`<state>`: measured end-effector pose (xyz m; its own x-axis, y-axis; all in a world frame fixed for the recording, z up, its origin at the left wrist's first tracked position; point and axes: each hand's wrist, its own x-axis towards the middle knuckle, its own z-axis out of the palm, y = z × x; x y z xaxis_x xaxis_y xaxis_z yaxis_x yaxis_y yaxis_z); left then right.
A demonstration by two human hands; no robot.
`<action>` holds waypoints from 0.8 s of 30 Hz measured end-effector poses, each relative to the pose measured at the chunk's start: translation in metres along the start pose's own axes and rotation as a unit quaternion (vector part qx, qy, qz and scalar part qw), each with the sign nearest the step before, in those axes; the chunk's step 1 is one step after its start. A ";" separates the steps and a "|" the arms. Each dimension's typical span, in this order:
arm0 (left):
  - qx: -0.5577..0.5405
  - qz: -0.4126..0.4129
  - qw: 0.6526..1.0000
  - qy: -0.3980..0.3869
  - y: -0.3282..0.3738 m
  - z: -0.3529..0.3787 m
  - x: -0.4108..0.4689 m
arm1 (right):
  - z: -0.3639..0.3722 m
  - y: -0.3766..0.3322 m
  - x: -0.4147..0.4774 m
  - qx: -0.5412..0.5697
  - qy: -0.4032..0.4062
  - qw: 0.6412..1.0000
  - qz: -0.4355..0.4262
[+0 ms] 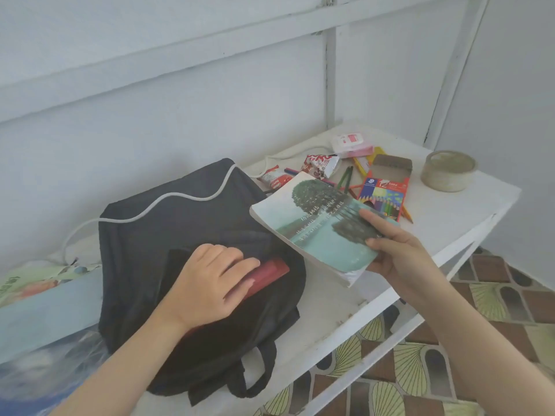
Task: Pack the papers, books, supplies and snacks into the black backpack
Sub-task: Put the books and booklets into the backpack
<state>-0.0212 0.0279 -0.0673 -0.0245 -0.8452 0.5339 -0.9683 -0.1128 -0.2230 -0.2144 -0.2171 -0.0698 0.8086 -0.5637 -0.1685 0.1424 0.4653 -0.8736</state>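
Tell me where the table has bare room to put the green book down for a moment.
Bare tabletop lies along the front right, between the pencil box, the round ceramic pot and the table edge. Another strip runs in front of the black backpack, under the green book. The back, around the snack packets and loose pencils, is crowded.

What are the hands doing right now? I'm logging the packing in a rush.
Left hand: open, resting on the red book in the black backpack.
Right hand: closed, holding the teal book.

matt black cloth backpack (168,235), glossy paper book (315,223), chipped white-painted table (450,223)
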 end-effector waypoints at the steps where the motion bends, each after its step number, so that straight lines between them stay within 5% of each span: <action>1: 0.013 -0.023 0.999 -0.036 -0.007 -0.003 -0.006 | 0.001 0.001 -0.002 0.000 0.004 1.000 -0.003; 5: 0.004 -0.157 0.970 -0.186 -0.026 -0.022 -0.009 | 0.006 0.005 -0.009 0.005 0.024 1.000 -0.020; 13: -0.295 -0.388 0.846 -0.216 -0.095 -0.034 0.022 | 0.013 0.012 -0.024 0.024 0.053 0.998 -0.034; 16: -0.222 -0.335 0.885 -0.234 -0.106 -0.017 0.021 | 0.015 0.015 -0.029 0.014 0.056 0.998 -0.034; 20: -0.090 -0.191 0.963 -0.165 -0.102 0.003 0.001 | 0.016 0.025 -0.037 0.013 0.049 0.998 -0.026; 24: -0.114 -0.158 0.957 -0.216 -0.099 0.001 -0.012 | 0.015 0.031 -0.048 -0.001 0.024 1.000 -0.007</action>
<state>0.0753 0.0483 -0.0524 0.3353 -0.9306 0.1469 -0.9408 -0.3227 0.1035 -0.2402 -0.1652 -0.0813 0.7778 -0.6029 -0.1775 0.1532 0.4558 -0.8768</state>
